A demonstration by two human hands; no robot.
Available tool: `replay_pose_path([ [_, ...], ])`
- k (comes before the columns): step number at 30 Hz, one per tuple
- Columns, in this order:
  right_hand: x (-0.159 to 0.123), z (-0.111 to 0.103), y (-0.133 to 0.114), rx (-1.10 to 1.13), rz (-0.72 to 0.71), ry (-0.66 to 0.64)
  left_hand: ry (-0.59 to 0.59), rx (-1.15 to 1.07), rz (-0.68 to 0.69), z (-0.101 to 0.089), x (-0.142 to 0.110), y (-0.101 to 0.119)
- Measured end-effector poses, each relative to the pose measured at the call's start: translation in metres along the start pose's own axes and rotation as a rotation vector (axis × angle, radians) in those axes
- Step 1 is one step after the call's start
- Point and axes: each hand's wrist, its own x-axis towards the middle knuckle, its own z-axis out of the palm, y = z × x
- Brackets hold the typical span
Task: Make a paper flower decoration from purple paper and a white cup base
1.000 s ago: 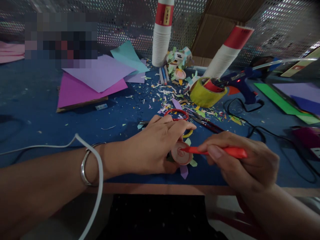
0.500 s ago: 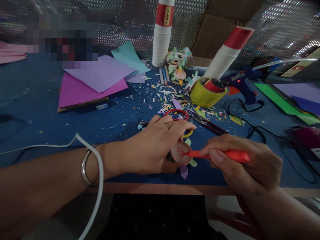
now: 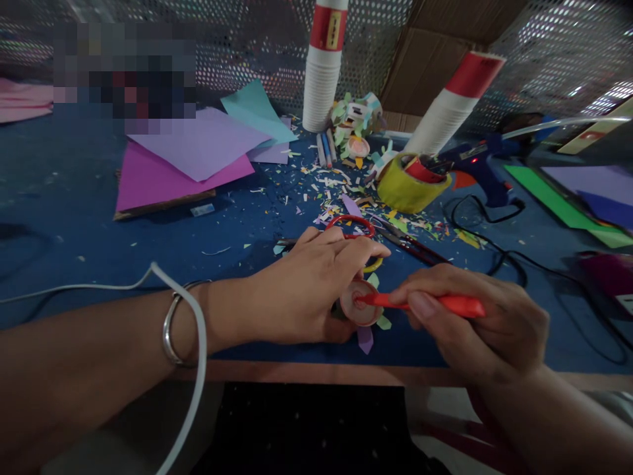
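My left hand is closed around a small paper cup lying on its side, its round base turned toward me. Green and purple paper pieces stick out around the cup. In my right hand is an orange-red marker, its tip touching the cup's base, where reddish marks show. Just beyond my left hand lie scissors with a red and a yellow handle loop, partly hidden under the fingers. The cup's side is mostly covered by my left hand.
Paper scraps litter the blue table. Behind stand two stacks of paper cups, a yellow tape roll and a blue glue gun with its cord. Coloured sheets lie left. A white cable crosses my left wrist.
The marker and my right hand have shifted slightly left over the cup's base. The reddish marks there look denser. My left hand keeps its grip.
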Motion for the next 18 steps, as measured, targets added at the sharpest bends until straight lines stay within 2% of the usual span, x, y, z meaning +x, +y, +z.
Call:
replay_pose_path([
  [8,-0.0027,-0.0025,-0.0001,-0.065,-0.014,0.049,0.002,-0.002,-0.003,0.001,0.0,-0.0006],
  [14,-0.0015,-0.0004,-0.0016,0.006,-0.033,-0.006,-0.011,0.002,0.004,-0.0006,0.0013,-0.0002],
  [18,-0.0013,-0.0009,-0.0005,-0.018,-0.031,0.004,-0.007,-0.007,-0.001,0.0008,0.001,-0.0011],
])
